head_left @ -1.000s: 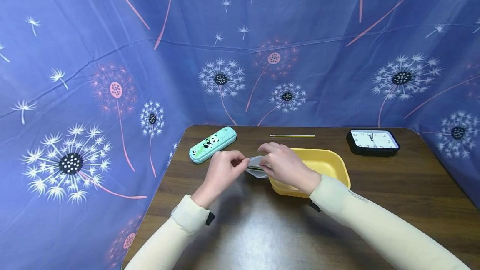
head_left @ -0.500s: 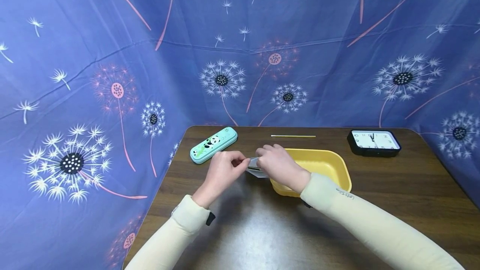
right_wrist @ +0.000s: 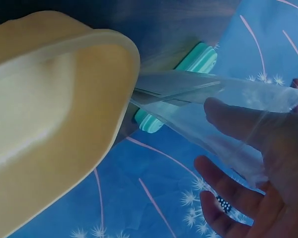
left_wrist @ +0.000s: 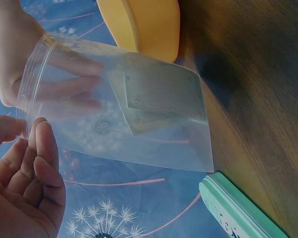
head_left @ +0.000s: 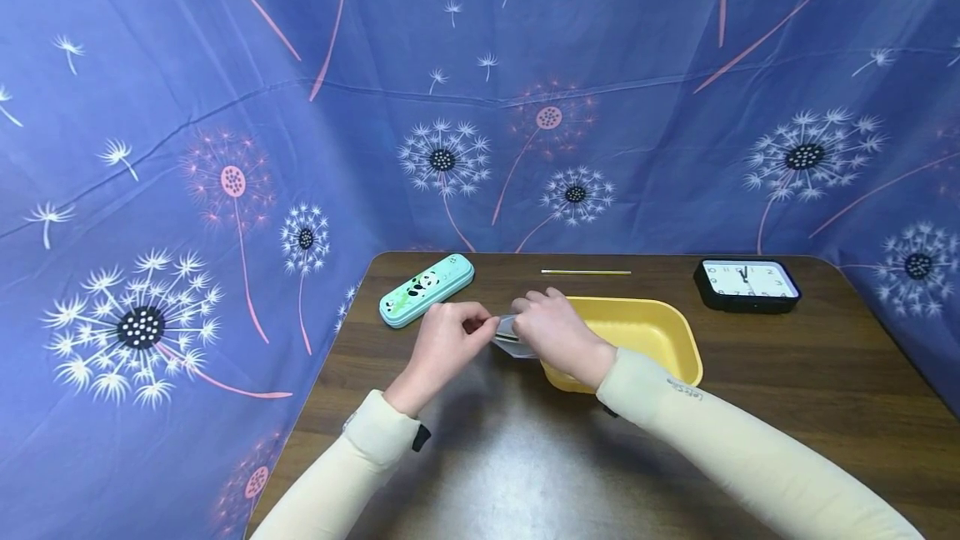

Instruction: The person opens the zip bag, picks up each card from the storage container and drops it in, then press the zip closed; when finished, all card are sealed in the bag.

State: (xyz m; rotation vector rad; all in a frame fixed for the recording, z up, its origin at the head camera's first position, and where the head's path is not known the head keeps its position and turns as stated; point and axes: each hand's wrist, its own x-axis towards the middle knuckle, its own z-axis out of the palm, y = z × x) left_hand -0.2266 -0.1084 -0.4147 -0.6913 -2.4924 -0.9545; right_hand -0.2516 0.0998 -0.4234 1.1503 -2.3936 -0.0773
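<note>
A clear zip bag (left_wrist: pixel 164 148) hangs in the air between the two hands. Inside it lie flat, thin, greyish-green rectangular pieces (left_wrist: pixel 164 87), overlapping near the bottom; their kind is unclear. My left hand (head_left: pixel 448 340) pinches the zip edge between thumb and fingertips. My right hand (head_left: pixel 558 332) is at the bag's mouth, thumb and fingers apart in the right wrist view. Through the plastic its fingers (left_wrist: pixel 74 82) look blurred, and I cannot tell whether they are inside or behind the bag. A yellow tray (head_left: pixel 660 340) stands beneath and beyond the right wrist.
A mint pencil case (head_left: pixel 427 290) with a panda sits at the back left of the wooden table (head_left: pixel 495 457). At the back edge lies a thin pencil-like stick (head_left: pixel 585 272). Toward the right stands a black-framed clock (head_left: pixel 747 284). Blue dandelion-print cloth (head_left: pixel 637 107) hangs behind.
My right hand has shifted left over the bag's mouth, mostly in the first half second, its fingers now lower against the bag. The left hand has stayed in place, still pinching.
</note>
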